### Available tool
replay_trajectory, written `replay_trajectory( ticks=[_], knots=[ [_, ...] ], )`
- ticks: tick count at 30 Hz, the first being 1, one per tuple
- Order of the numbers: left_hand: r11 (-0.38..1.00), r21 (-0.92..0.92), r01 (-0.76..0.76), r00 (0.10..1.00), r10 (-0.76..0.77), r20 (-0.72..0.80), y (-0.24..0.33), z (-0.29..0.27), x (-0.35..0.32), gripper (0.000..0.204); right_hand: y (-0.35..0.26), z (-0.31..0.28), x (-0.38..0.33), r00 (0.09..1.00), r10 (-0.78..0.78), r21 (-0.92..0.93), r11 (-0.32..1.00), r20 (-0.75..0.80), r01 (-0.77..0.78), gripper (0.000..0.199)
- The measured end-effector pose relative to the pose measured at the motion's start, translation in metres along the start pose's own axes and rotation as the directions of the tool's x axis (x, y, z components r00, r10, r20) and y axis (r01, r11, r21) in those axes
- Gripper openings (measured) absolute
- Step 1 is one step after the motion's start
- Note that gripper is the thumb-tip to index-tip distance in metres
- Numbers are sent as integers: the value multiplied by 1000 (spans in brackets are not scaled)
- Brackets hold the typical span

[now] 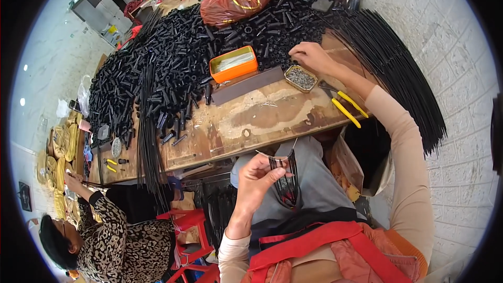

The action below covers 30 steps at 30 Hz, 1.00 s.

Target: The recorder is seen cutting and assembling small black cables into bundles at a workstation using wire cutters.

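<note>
My left hand [257, 175] is over my lap, thumb and fingers pinched on a small bundle of thin black ribs [290, 182]. The ribs hang in a narrow cage shape, and a thin light wire [266, 154] sticks out at the top. At the edge of the black parts pile, my right hand [312, 56] reaches down with its fingers curled together; whatever lies between the fingertips is too small to make out. Just below it stands a small tin [301, 78] of tiny metal pieces. Yellow-handled pliers [346, 106] lie beside that tin.
A heap of black tubular parts [157, 68] covers much of the wooden table [251, 120]. On it are an orange box [233, 64] of pale thin sticks and a red plastic bag [236, 0]. Long black rods [401, 68] lie at right. Another person [126, 236] works at left.
</note>
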<state>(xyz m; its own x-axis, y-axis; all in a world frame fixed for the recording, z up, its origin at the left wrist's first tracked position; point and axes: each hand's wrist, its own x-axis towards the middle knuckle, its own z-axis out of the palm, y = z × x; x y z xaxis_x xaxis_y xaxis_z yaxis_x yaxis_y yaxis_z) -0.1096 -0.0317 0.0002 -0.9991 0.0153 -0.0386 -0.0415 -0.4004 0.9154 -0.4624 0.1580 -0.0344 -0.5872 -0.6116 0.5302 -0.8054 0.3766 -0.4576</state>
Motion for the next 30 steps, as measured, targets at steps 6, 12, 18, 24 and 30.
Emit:
replay_trajectory(
  ticks=[6, 12, 18, 24, 30],
  knots=[
    [1000, -12, 10, 998, -11, -57, -3, -5, 3, 17, 11, 23, 18, 993, 96, 87, 991, 71, -102, 23],
    [1000, 7, 1, 999, -1, -41, -5, -3, 1, 19, -11, 2, 13, 987, 140, 77, 986, 80, -147, 26],
    [998, 37, 41, 997, -38, -73, 1, 6, 4, 10, -150, -44, -42, 866, 185, 657, 583, 465, -478, 23],
    [999, 34, 27, 991, -32, 131, 21, 40, -5, 38, -235, -70, -89, 917, 76, 694, 631, 391, -348, 14],
    [999, 18, -30, 983, 26, 183, 24, 43, -24, 39, -261, -87, -105, 925, -45, 725, 636, 378, -265, 14]
  ],
)
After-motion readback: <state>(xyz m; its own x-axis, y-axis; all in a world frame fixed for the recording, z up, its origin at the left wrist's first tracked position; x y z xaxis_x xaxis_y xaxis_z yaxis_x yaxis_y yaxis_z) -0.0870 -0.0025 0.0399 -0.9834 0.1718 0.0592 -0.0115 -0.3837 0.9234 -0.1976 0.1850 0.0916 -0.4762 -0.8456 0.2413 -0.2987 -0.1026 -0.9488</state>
